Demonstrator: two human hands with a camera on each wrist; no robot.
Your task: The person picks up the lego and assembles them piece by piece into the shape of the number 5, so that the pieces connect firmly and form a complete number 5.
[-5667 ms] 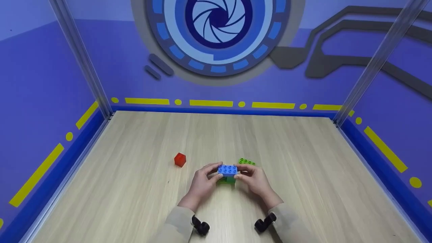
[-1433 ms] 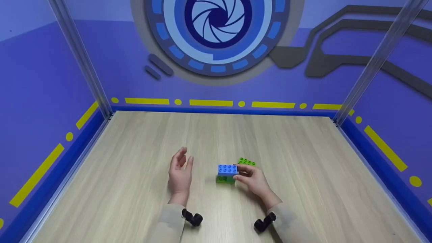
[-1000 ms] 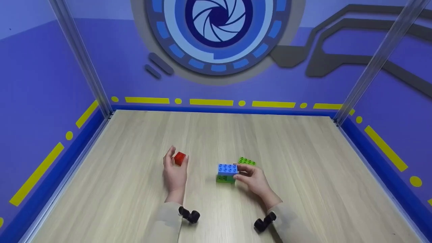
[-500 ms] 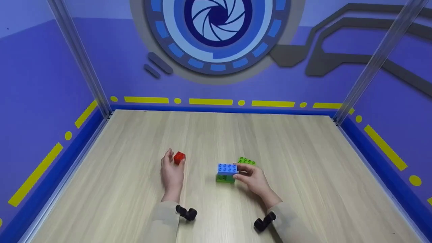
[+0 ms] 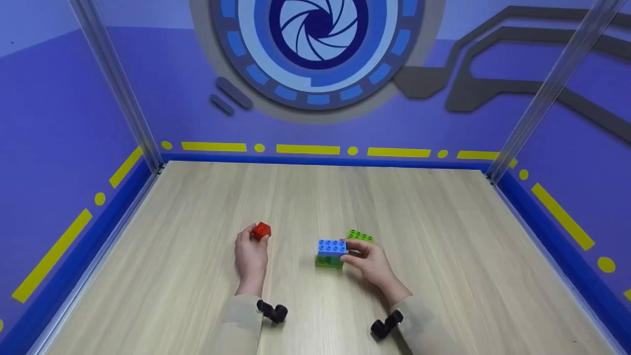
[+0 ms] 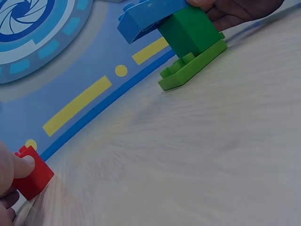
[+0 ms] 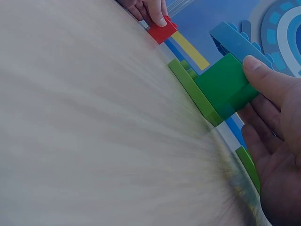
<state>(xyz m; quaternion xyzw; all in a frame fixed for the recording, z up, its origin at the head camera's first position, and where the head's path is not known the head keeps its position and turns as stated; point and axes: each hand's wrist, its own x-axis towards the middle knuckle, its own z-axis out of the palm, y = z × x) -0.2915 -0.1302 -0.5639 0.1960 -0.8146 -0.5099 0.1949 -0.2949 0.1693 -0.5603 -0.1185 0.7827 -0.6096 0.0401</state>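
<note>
On the left side, my left hand [image 5: 252, 259] pinches a small red toy building brick [image 5: 262, 230] between thumb and fingers; in the left wrist view the thumb presses the face of the red brick [image 6: 35, 175], which sits at the tabletop. My right hand [image 5: 373, 265] grips the right end of a blue eight-stud brick [image 5: 332, 246]. That blue brick lies on top of a dark green block [image 7: 226, 85], which stands on a thin lime-green plate [image 6: 194, 65]. The blue brick's left end overhangs the green block.
Behind my right hand lies another lime-green studded plate [image 5: 361, 235], partly covered by the fingers. The wooden tabletop [image 5: 315, 197] is bounded by blue-purple panels at the back and both sides. A black wrist camera [image 5: 272, 311] sits on the left sleeve.
My left hand has let go of the blue brick, moved left to the red brick and closed its fingers on it. My right hand has stayed at the stack.
</note>
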